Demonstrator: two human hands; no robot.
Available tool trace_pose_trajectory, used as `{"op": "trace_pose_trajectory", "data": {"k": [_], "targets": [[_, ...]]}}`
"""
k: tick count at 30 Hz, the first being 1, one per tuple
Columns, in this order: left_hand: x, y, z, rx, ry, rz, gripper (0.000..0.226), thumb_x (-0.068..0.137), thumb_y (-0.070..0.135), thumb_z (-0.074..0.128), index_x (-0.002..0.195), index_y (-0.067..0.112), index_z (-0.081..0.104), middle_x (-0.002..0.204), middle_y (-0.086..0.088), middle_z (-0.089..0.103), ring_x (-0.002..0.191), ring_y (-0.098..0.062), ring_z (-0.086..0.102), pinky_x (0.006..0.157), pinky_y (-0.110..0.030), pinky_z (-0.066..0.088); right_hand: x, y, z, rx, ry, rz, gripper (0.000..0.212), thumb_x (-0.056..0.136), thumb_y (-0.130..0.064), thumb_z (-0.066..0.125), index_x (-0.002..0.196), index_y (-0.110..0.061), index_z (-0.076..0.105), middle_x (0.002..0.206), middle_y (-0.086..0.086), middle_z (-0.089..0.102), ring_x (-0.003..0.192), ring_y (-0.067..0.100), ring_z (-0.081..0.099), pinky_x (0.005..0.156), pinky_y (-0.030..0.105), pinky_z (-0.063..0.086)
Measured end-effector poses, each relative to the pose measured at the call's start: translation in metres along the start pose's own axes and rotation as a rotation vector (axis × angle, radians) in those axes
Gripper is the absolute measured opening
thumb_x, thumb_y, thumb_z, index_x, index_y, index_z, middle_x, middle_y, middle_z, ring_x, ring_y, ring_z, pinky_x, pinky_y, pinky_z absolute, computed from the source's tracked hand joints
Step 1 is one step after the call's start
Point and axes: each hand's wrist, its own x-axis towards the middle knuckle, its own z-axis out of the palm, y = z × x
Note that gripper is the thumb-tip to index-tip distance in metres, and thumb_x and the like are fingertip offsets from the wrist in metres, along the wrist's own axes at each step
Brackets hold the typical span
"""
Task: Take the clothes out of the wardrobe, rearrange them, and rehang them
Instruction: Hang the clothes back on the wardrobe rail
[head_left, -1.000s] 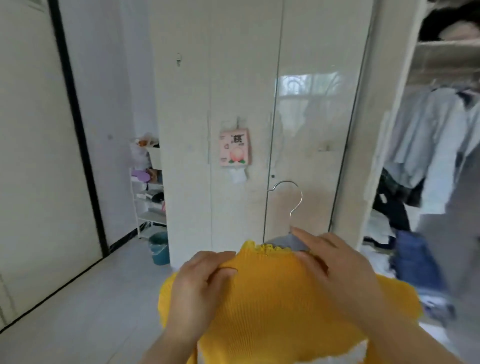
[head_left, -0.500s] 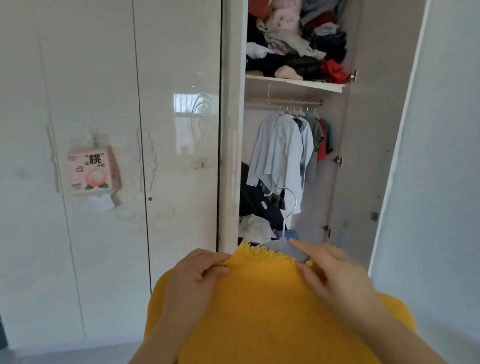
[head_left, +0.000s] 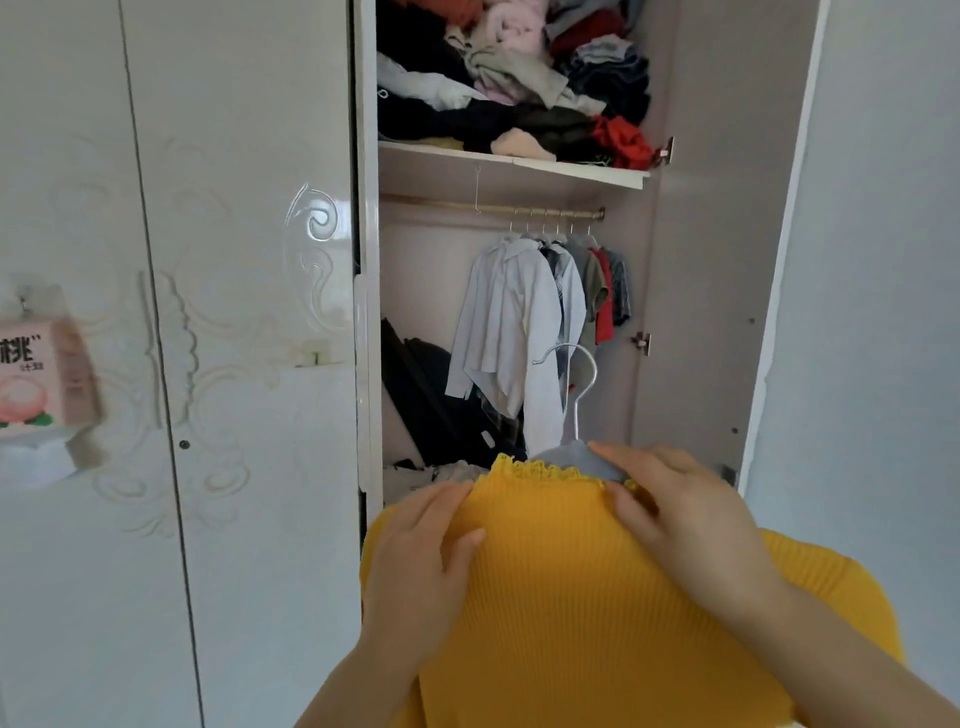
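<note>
- I see the yellow top (head_left: 597, 597) at the lower centre of the frame, draped over a grey hanger (head_left: 569, 457) and held up in front of the open wardrobe bay.
- The left hand (head_left: 421, 561) grips the top's left shoulder, with the thumb on the front of the knit and the fingers curled over the upper edge.
- The right hand (head_left: 691, 525) pinches the frilled neckline, thumb under the collar edge and forefinger laid along the grey hanger.
- The hanger's metal hook (head_left: 579, 384) stands upright above the neckline, free of the rail (head_left: 493, 208).
- On that rail, in the middle of the frame, hang pale shirts (head_left: 514, 332) with darker and red garments to their right.
- Above the rail, a shelf (head_left: 519, 169) carries a loose pile of clothes (head_left: 519, 78).
- Dark clothes (head_left: 431, 405) lie heaped in the bay's lower left.
- A closed white door (head_left: 234, 364) fills the left of the frame, with a pink peach-printed box (head_left: 41, 374) hanging on the left edge.
</note>
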Motion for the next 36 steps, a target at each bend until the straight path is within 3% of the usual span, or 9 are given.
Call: {"op": "trace_pose_trajectory", "data": {"k": [6, 11, 21, 24, 31, 36], "targets": [[0.082, -0.046, 0.055, -0.037, -0.016, 0.044, 0.049, 0.091, 0.035, 0.052, 0.138, 0.027, 0.039, 0.14, 0.012, 0.039, 0.12, 0.005, 0.024, 0.103, -0.017, 0.017, 0.063, 0.038, 0.055, -0.029, 0.066, 0.023, 0.037, 0.084, -0.019, 0.065, 0.12, -0.025, 0.061, 0.089, -0.001, 0.061, 0.07, 0.016, 0.057, 0.055, 0.028, 0.047], [0.163, -0.085, 0.093, -0.066, -0.016, 0.093, 0.051, 0.092, 0.036, 0.049, 0.14, 0.027, 0.035, 0.144, 0.012, 0.034, 0.124, 0.005, 0.021, 0.105, -0.015, 0.014, 0.134, 0.066, 0.098, -0.085, 0.09, 0.024, 0.038, 0.082, -0.018, 0.066, 0.119, -0.023, 0.062, 0.086, -0.002, 0.059, 0.069, 0.018, 0.058, 0.054, 0.033, 0.05], [0.309, -0.145, 0.194, -0.098, 0.052, 0.111, 0.046, 0.091, 0.033, 0.052, 0.135, 0.026, 0.042, 0.131, 0.017, 0.038, 0.114, 0.008, 0.024, 0.101, -0.013, 0.019, 0.259, 0.162, 0.199, -0.119, 0.13, -0.01, 0.037, 0.08, -0.017, 0.067, 0.116, -0.022, 0.064, 0.087, 0.0, 0.062, 0.07, 0.022, 0.061, 0.051, 0.035, 0.051], [0.349, -0.162, 0.231, -0.074, 0.077, 0.091, 0.045, 0.091, 0.034, 0.052, 0.135, 0.028, 0.041, 0.123, 0.023, 0.034, 0.113, 0.009, 0.023, 0.099, -0.011, 0.017, 0.296, 0.199, 0.234, -0.09, 0.128, -0.043, 0.038, 0.077, -0.014, 0.07, 0.114, -0.021, 0.065, 0.083, -0.001, 0.06, 0.068, 0.02, 0.06, 0.05, 0.03, 0.046], [0.453, -0.193, 0.292, 0.004, 0.1, 0.047, 0.045, 0.091, 0.033, 0.053, 0.134, 0.024, 0.044, 0.134, 0.009, 0.044, 0.124, -0.005, 0.034, 0.104, -0.018, 0.022, 0.397, 0.272, 0.297, -0.033, 0.081, -0.075, 0.039, 0.087, -0.022, 0.059, 0.125, -0.028, 0.057, 0.094, -0.001, 0.059, 0.086, 0.021, 0.059, 0.065, 0.035, 0.049], [0.526, -0.225, 0.32, 0.072, 0.095, 0.077, 0.042, 0.09, 0.032, 0.055, 0.131, 0.022, 0.048, 0.128, 0.008, 0.049, 0.119, -0.007, 0.04, 0.094, -0.011, 0.023, 0.46, 0.308, 0.34, -0.016, 0.044, -0.098, 0.038, 0.091, -0.025, 0.053, 0.129, -0.032, 0.051, 0.104, -0.001, 0.058, 0.094, 0.02, 0.057, 0.072, 0.033, 0.046]]}}
